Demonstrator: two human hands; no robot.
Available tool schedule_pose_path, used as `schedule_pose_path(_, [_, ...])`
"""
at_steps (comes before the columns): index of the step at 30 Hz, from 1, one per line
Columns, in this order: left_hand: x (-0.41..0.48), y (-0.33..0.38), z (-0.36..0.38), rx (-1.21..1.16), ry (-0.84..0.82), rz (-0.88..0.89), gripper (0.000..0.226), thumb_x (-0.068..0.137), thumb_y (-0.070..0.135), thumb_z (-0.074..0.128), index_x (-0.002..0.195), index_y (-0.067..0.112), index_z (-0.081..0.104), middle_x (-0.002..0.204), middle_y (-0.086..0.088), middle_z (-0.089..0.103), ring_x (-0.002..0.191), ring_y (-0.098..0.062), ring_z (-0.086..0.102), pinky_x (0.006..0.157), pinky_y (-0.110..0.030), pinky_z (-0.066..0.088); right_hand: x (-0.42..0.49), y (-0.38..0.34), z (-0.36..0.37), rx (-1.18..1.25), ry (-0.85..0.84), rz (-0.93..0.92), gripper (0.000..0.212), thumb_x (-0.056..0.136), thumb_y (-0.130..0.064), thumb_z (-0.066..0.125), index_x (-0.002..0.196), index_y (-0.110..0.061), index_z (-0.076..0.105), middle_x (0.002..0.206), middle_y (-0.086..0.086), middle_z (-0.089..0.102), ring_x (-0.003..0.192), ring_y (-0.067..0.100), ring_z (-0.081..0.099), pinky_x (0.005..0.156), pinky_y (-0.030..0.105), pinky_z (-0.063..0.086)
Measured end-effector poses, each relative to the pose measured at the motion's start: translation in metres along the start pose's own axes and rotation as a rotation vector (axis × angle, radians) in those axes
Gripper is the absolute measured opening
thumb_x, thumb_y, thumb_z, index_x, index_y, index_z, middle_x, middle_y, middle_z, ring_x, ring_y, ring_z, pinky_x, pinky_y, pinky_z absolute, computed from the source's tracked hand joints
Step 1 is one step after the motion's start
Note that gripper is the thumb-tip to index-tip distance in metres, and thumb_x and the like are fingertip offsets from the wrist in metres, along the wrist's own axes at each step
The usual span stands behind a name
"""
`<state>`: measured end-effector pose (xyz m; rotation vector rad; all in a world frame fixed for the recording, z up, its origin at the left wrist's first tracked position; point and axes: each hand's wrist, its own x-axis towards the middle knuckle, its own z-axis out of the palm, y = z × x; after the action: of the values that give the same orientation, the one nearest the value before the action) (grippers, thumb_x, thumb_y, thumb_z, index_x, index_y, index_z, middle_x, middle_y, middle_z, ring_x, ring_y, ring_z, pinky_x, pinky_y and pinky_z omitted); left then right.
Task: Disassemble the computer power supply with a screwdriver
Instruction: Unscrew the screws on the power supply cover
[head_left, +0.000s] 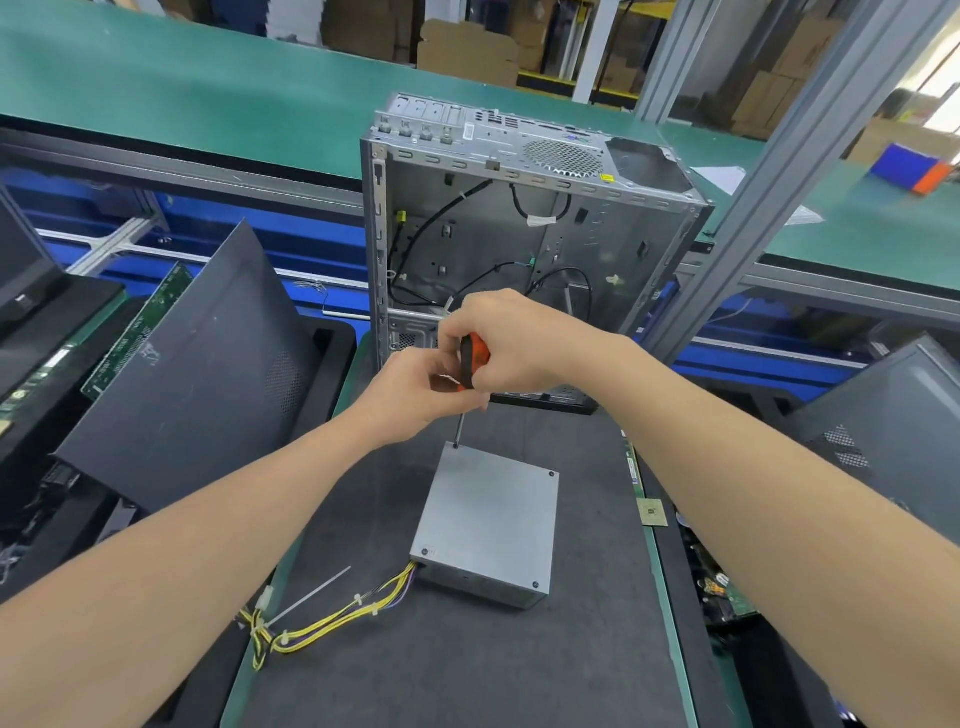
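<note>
Power supply (488, 525) on mat (467, 670), open case (519, 234) behind; left hand (410, 389), right hand (519, 343) grip screwdriver (474, 358), tip at corner.

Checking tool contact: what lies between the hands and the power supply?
Head view: only the screwdriver shaft, from the left hand and right hand down to the power supply corner.

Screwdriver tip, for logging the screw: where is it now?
Head view: screwdriver tip sits at the power supply's far-left corner, below the left hand and right hand.

Dark mat (467, 675), grey power supply (488, 525) flat, open case (519, 234) upright behind
</note>
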<state>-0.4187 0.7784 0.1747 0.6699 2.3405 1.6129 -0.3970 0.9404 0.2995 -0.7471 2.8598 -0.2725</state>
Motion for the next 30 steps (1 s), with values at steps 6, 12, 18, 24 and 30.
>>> schedule_pose_path(6, [0.000,-0.012,0.000,-0.081,-0.064,0.007,0.011,0.087,0.026,0.082,0.096,0.031,0.077,0.098,0.007,0.080,0.100,-0.010,0.076,0.091,-0.029,0.057,0.000,-0.009,0.012,-0.149,0.132,0.147,0.019,0.089,-0.036,0.059,0.097,-0.020,0.056,0.094,0.002,0.065,0.085,0.032,0.063,0.063,0.035,0.050])
schedule_pose_path(12, [-0.011,-0.044,0.006,0.443,-0.160,-0.016,0.021,0.086,0.029,0.081,0.106,0.031,0.077,0.101,0.017,0.070,0.093,-0.002,0.067,0.086,-0.021,0.055,-0.005,-0.010,0.010,0.018,0.115,0.107,0.011,0.083,-0.018,0.062,0.092,-0.017,0.058,0.086,-0.001,0.061,0.085,0.028,0.061,0.071,0.047,0.058])
schedule_pose_path(18, [-0.014,-0.056,0.018,0.532,-0.090,0.080,0.016,0.095,0.031,0.076,0.101,0.018,0.081,0.097,0.011,0.071,0.088,-0.006,0.064,0.085,-0.023,0.051,-0.007,-0.006,0.013,0.048,0.153,0.093,0.010,0.082,-0.018,0.063,0.091,-0.017,0.059,0.083,-0.003,0.061,0.083,0.025,0.060,0.071,0.047,0.058])
schedule_pose_path(24, [-0.009,-0.060,0.020,0.626,-0.126,0.117,0.011,0.101,0.032,0.067,0.102,0.022,0.071,0.098,0.018,0.057,0.085,-0.003,0.058,0.070,-0.012,0.041,-0.010,-0.003,0.011,0.075,0.205,0.134,0.009,0.079,-0.020,0.063,0.086,-0.019,0.056,0.083,0.000,0.062,0.082,0.029,0.061,0.065,0.040,0.055])
schedule_pose_path(30, [-0.007,-0.086,0.005,0.645,-0.008,-0.052,0.006,0.099,0.017,0.067,0.095,0.021,0.069,0.094,0.009,0.060,0.081,-0.006,0.059,0.077,-0.022,0.047,-0.018,0.004,0.007,0.069,0.270,0.195,0.010,0.078,-0.021,0.064,0.084,-0.020,0.056,0.080,0.000,0.061,0.080,0.029,0.061,0.060,0.034,0.050])
